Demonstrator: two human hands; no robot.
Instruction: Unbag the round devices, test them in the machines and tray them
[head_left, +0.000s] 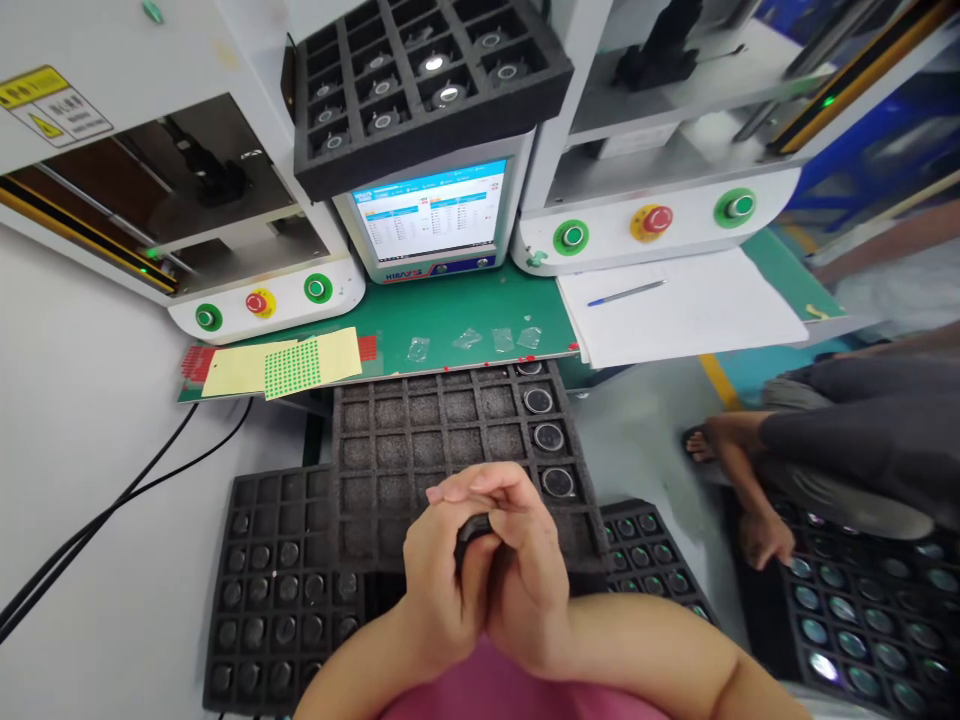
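My left hand and my right hand are cupped together in front of me, fingers overlapping at the top. Between the palms and thumbs shows the dark curved edge of a small black round part; the rest of it is covered by my hands. Just beyond and beneath them lies a black foam tray divided into square pockets. Its right-hand column holds several round dark parts with pale rims, one of them a round part close to my right fingers.
A green bench carries a touchscreen, yellow sticker sheets, paper and a pen. Button-fronted machines flank the screen, beneath a loaded foam tray. Other filled trays stand low. At right, another person's hand touches a tray.
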